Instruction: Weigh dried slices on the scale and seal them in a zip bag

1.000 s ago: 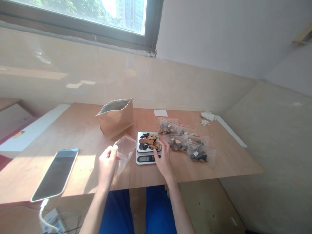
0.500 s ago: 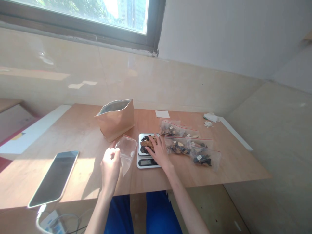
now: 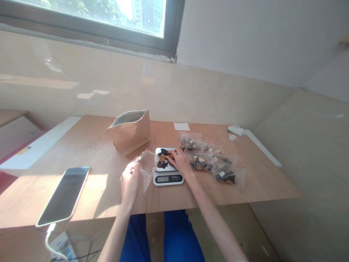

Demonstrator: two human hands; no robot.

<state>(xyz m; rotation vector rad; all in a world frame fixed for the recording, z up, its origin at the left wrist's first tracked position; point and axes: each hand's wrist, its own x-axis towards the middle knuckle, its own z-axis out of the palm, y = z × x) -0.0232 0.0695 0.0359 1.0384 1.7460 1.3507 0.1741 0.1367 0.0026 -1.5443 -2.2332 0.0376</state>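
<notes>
My left hand point(image 3: 130, 182) pinches the edge of a clear zip bag point(image 3: 148, 163) with a red strip. The bag's mouth gapes toward a white kitchen scale point(image 3: 169, 179), and no pieces can be made out inside it. Dark and brown dried slices point(image 3: 163, 158) lie on the scale's metal plate. Over the right part of the plate, my right hand point(image 3: 181, 163) has its fingers curled round some of these slices, partly hiding them. The digits on the scale's display are too faint to read.
Several zip bags of dried slices point(image 3: 201, 163) with small white labels lie right of the scale. A brown paper pouch point(image 3: 132, 134) stands at the back left with its top open. A phone point(image 3: 64, 196) on a cable lies left; white paper point(image 3: 181, 126) lies behind.
My left hand has brought the zip bag right, up to the scale's edge. My right hand's spread fingers have curled in on the slices, and fewer slices show on the plate.
</notes>
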